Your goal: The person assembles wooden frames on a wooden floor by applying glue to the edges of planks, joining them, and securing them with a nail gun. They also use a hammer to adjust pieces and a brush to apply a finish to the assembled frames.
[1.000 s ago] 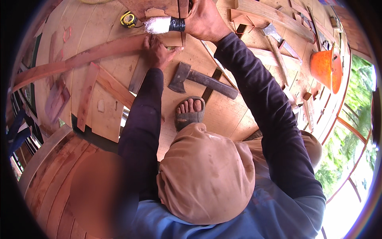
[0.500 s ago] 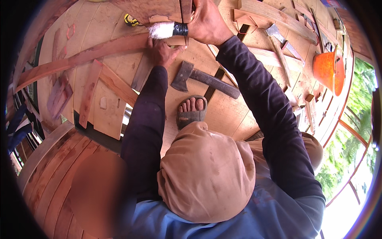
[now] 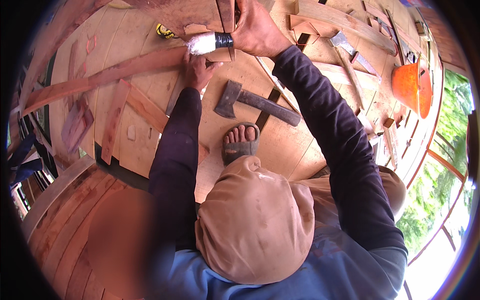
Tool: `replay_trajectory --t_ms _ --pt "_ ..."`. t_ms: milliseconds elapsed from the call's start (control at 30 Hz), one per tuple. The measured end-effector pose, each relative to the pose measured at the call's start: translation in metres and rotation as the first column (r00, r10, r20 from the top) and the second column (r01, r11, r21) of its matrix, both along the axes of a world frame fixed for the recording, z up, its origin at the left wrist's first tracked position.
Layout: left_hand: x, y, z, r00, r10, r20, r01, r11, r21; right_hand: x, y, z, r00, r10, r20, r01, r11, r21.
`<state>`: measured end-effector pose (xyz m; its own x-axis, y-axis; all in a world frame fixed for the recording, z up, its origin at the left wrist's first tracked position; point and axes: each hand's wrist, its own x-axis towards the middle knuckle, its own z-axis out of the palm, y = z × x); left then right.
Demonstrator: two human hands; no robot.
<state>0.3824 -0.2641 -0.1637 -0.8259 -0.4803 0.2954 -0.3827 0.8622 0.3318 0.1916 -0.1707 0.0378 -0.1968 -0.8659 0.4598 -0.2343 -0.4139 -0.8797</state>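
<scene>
My right hand (image 3: 260, 31) is at the top, closed on the edge of a reddish wooden piece (image 3: 192, 14); its fingertips are hidden. From its thumb side points a white fluffy end (image 3: 202, 44) with a black taped band (image 3: 223, 40); whether this is a wrapped thumb or a held thing I cannot tell. Below it my left hand (image 3: 196, 75) rests at the end of a long reddish plank (image 3: 110, 76), thumb stretched out to the right, other fingertips partly hidden. An axe (image 3: 257, 101) with a dark handle lies on the boards near my sandalled foot (image 3: 241, 141).
At the right are a hammer-like tool (image 3: 341, 41), wood strips (image 3: 352, 77) and an orange hard hat (image 3: 412, 90). A yellow-black tape measure (image 3: 164, 31) lies at upper left. Offcuts (image 3: 116, 120) lie left, beside a gap in the boards (image 3: 122, 172). A slatted wooden surface (image 3: 70, 215) is lower left.
My left hand has drawn slightly left and down, its thumb now away from the wooden piece above. My right hand and the white-ended thing have shifted slightly left. The axe stays put.
</scene>
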Motion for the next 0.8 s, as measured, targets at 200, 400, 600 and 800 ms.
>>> replay_trajectory --t_ms 200,400,600,800 --pt "0.004 0.0 0.01 1.0 0.022 0.018 -0.025 0.975 0.219 -0.002 0.007 -0.001 0.965 -0.089 -0.245 0.12 0.986 0.113" --pt "0.004 -0.014 -0.008 0.998 -0.029 -0.06 0.041 0.975 0.22 -0.009 0.014 -0.008 0.982 -0.034 -0.187 0.089 0.953 0.29" --pt "0.013 -0.018 -0.025 0.997 -0.069 0.023 0.068 0.997 0.041 0.002 0.018 0.023 0.989 -0.017 -0.149 0.071 0.929 0.364" --pt "0.015 -0.013 0.026 1.0 0.017 0.0 -0.016 0.952 0.307 0.005 0.014 0.023 0.978 -0.042 -0.205 0.1 0.954 0.282"
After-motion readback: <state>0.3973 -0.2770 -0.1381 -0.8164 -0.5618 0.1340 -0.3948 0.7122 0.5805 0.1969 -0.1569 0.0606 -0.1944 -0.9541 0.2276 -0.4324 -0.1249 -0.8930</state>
